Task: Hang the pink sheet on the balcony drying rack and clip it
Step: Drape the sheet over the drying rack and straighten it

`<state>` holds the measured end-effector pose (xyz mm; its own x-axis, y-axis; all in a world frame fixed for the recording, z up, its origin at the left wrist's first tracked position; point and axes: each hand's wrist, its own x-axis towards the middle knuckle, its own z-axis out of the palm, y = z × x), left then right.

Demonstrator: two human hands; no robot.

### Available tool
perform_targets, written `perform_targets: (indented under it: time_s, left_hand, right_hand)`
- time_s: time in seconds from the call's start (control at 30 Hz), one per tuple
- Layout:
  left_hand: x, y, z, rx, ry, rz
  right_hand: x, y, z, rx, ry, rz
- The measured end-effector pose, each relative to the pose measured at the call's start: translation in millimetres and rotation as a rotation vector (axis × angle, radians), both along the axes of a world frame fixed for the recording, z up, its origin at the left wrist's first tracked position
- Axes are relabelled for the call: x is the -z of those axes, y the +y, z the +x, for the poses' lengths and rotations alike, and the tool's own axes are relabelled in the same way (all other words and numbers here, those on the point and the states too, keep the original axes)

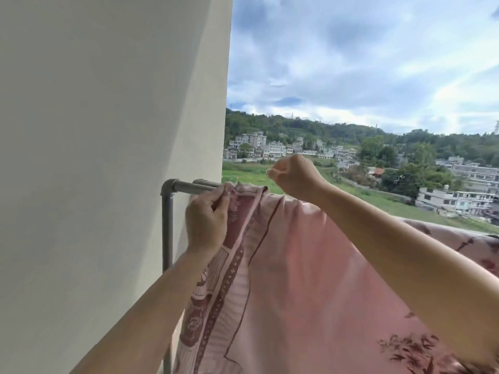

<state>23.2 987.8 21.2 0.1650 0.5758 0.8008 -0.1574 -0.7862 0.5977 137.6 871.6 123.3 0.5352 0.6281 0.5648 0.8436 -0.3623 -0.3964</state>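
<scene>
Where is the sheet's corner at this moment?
Head view, left of centre: the corner of the sheet lies over the rack rail's left end, by the wall, pinched by the left hand.

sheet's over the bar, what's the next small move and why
Probably lower the right hand to the top edge of the pink sheet beside the left hand and clip it to the rack bar. The sheet already drapes over the bar, the left hand pinches its corner, and no clip shows; whether the right hand's curled fingers hold one is unclear.

Plain pale wall (108,130) left; cloudy sky (364,49), wooded hills (310,128), houses (270,148) beyond.
</scene>
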Motion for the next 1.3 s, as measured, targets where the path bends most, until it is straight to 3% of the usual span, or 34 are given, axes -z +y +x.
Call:
perform_targets:
  time_s: [0.07,0.1,0.2,0.3,0.43,0.53,0.6,0.67,0.7,0.83,0.93,1.0,1.03,1.13,1.17,1.2,1.3]
  left_hand:
    - [3,-34,14,0.146,0.128,0.201]
    - [8,-53,20,0.21,0.208,0.266]
    - [30,-84,28,0.28,0.386,0.26]
    - [45,-84,26,0.387,0.432,0.278]
    - [51,-74,20,0.559,0.261,0.247]
    - [51,-62,24,0.299,0.054,0.082]
    - [47,-57,27,0.307,0.202,-0.147]
    - [46,-56,30,0.576,0.464,-0.335]
    - [47,-59,30,0.682,0.517,-0.337]
    - [46,-84,33,0.665,0.284,-0.255]
    - [33,-104,32,0.662,0.137,-0.202]
    - [25,-112,31,0.709,0.165,-0.17]
    - [22,-116,31,0.777,0.21,-0.16]
    - [21,-139,34,0.926,0.398,-0.029]
    - [23,-150,34,0.921,0.454,0.042]
    - [26,-160,35,0.888,0.494,0.124]
    - [36,-186,42,0.74,0.473,0.276]
  right_hand:
    - [-14,19,0,-0.049,0.145,-0.084]
    - [-17,27,-1,-0.048,0.177,-0.225]
    - [-14,40,-2,0.026,0.05,-0.616]
    - [-18,36,5,0.008,0.07,-0.623]
    - [-24,15,17,0.021,0.244,-0.468]
    - [-19,2,30,0.123,0.371,-0.3]
    - [-13,-7,44,0.119,0.603,-0.072]
    - [-7,-17,56,0.068,0.85,0.189]
    - [-5,-23,62,0.037,0.944,0.295]
    - [-4,-49,82,-0.041,1.108,0.599]
    - [-8,-79,94,0.029,1.021,0.68]
    - [-12,-102,97,0.054,0.972,0.641]
    - [-13,-114,96,0.116,0.869,0.51]
    - [-14,-143,81,0.416,0.369,-0.266]
    - [-14,-148,76,0.446,0.25,-0.404]
    - [-14,-150,76,0.441,0.154,-0.421]
    - [-18,-144,70,0.251,-0.015,-0.124]
